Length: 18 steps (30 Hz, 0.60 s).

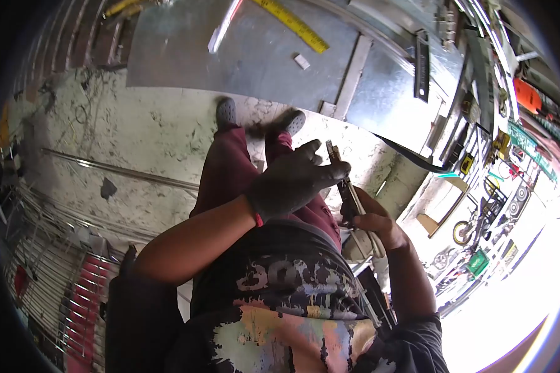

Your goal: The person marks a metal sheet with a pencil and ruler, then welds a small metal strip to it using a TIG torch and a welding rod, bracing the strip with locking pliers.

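My left hand (292,177), in a dark grey glove, reaches in front of my thighs. Its thumb and fingers close about the upper end of a slim, long metal tool (354,198), with one fingertip across it. Two narrow prongs stick out past that fingertip. Lower down, my right hand (376,221) is wrapped around the same tool, its thumb across the shaft. A dark part lies alongside the shaft by the right fingers; I cannot make out whether it is a handle or glove fabric. The tool's pale lower end passes beside my right wrist.
A grey sheet-metal surface (199,46) lies beyond my feet, bearing a yellow ruler (295,26), a small white block (301,61) and a metal bar (352,78). Long metal rods (130,173) cross the floor at left, near a wire rack (59,298). Cluttered shelving stands at right.
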Motion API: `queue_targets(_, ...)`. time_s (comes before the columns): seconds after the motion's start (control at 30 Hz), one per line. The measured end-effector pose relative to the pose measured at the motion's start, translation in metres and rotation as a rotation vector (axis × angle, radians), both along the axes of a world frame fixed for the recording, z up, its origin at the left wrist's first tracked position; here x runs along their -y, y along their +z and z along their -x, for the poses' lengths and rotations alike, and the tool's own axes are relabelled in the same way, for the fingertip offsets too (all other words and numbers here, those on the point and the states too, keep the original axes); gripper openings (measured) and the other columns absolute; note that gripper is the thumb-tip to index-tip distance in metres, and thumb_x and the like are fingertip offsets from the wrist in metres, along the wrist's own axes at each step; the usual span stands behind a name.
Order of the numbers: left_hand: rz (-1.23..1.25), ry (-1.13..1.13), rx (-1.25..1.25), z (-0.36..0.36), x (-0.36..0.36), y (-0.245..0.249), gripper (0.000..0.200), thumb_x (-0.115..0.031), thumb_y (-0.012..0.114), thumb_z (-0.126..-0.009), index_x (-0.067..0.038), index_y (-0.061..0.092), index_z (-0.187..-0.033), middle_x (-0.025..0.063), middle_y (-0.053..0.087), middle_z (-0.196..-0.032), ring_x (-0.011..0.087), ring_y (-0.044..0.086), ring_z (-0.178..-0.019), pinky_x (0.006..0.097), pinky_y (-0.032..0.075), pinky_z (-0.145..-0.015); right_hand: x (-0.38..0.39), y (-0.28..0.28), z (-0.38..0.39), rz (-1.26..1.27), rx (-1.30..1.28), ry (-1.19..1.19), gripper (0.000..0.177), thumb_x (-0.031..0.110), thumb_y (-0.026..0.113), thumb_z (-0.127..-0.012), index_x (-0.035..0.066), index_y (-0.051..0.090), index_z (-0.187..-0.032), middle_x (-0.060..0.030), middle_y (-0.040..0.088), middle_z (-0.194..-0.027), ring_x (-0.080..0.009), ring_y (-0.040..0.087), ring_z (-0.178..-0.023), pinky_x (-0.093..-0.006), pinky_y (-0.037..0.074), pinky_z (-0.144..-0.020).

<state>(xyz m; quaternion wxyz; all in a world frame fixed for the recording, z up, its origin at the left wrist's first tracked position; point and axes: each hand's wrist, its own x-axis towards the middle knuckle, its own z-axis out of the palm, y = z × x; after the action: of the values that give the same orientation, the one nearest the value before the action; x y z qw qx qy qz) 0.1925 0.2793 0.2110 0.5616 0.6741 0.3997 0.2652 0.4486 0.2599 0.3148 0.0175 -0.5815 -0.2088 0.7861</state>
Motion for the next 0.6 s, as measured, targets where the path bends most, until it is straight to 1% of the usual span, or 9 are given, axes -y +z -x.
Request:
queue_targets(0.03,0.259,0.055,0.055,-0.007,-0.01,0.006,0.026,-0.027,0.068,-0.111,-0.005,0.073,-0.122,0.0167,0.07,-0.109,0.0272,0.069,-0.097,0.0385,0.056,-0.086,-0.01,-0.006,0.002,-0.006,0.011,0.029,0.098,0.028,0.068,-0.083,-0.008,0.035,-0.168,-0.0135,0.058,-0.144,-0.0217,0.055,-0.132,-0.0377,0.043,-0.115)
queue_targets(0.1,-0.132,0.163,-0.014,-0.028,0.002,-0.034,0.017,-0.015,0.066,-0.11,-0.006,0.075,-0.122,0.0127,0.07,-0.109,0.0231,0.068,-0.097,0.0358,0.055,-0.086,-0.024,-0.017,0.001,-0.001,0.028,0.057,0.097,0.029,0.068,-0.085,-0.009,0.035,-0.168,-0.0143,0.058,-0.148,-0.0212,0.056,-0.133,-0.0384,0.045,-0.115)
queue_targets(0.17,0.261,0.232,0.141,-0.035,-0.007,-0.034,0.016,-0.014,0.067,-0.109,-0.006,0.076,-0.119,0.0112,0.07,-0.107,0.0214,0.068,-0.096,0.0352,0.055,-0.085,-0.028,-0.03,-0.009,0.005,0.025,0.075,0.094,0.031,0.07,-0.087,-0.006,0.038,-0.167,-0.0072,0.062,-0.126,-0.0159,0.06,-0.114,-0.0349,0.051,-0.101)
queue_targets(0.2,0.453,0.262,0.221,-0.034,-0.015,-0.03,0.015,-0.013,0.068,-0.108,-0.006,0.076,-0.118,0.0105,0.071,-0.107,0.0206,0.068,-0.095,0.0349,0.055,-0.084,-0.03,-0.032,-0.012,-0.019,0.041,0.081,0.092,0.032,0.071,-0.088,-0.006,0.041,-0.166,-0.0058,0.062,-0.121,-0.0151,0.06,-0.111,-0.034,0.051,-0.098)
queue_targets(0.23,0.69,0.293,0.32,-0.031,-0.021,-0.028,0.032,-0.04,0.068,-0.106,-0.011,0.079,-0.115,0.0144,0.074,-0.109,0.0301,0.072,-0.103,0.0442,0.055,-0.092,-0.034,-0.031,-0.008,-0.044,0.056,0.086,0.09,0.033,0.071,-0.088,-0.005,0.043,-0.164,-0.0045,0.062,-0.117,-0.0143,0.059,-0.108,-0.0331,0.051,-0.096)
queue_targets(0.33,0.128,0.329,0.19,-0.031,-0.02,-0.045,0.03,-0.038,0.07,-0.105,-0.01,0.079,-0.111,0.0136,0.074,-0.102,0.0298,0.072,-0.099,0.042,0.055,-0.086,-0.033,-0.037,-0.002,-0.104,0.052,0.061,0.078,0.034,0.071,-0.091,-0.004,0.052,-0.157,-0.0034,0.063,-0.11,-0.0142,0.059,-0.102,-0.0316,0.05,-0.091)
queue_targets(0.37,0.432,0.373,0.334,-0.03,-0.022,-0.042,0.025,-0.034,0.071,-0.104,-0.011,0.079,-0.111,0.0126,0.073,-0.101,0.0306,0.072,-0.097,0.042,0.056,-0.083,-0.033,-0.038,-0.001,-0.111,0.054,0.062,0.076,0.033,0.07,-0.092,-0.004,0.053,-0.156,-0.0036,0.063,-0.11,-0.0143,0.059,-0.101,-0.0317,0.049,-0.09)
queue_targets(0.47,0.618,0.387,0.316,-0.026,-0.029,-0.034,0.021,-0.032,0.071,-0.104,-0.015,0.08,-0.111,0.0112,0.072,-0.1,0.0304,0.073,-0.096,0.0432,0.057,-0.082,-0.033,-0.044,-0.001,-0.147,0.035,0.068,0.07,0.032,0.069,-0.094,-0.004,0.055,-0.153,-0.0038,0.063,-0.111,-0.0142,0.059,-0.1,-0.0315,0.048,-0.089)
queue_targets(0.6,0.405,0.375,0.204,-0.025,-0.026,-0.041,0.023,-0.035,0.07,-0.104,-0.015,0.08,-0.111,0.0107,0.075,-0.101,0.0296,0.073,-0.096,0.0438,0.057,-0.08,-0.03,-0.047,0.002,-0.178,0.029,0.032,0.065,0.03,0.069,-0.096,-0.004,0.057,-0.149,-0.003,0.064,-0.11,-0.0129,0.057,-0.097,-0.0307,0.045,-0.088)
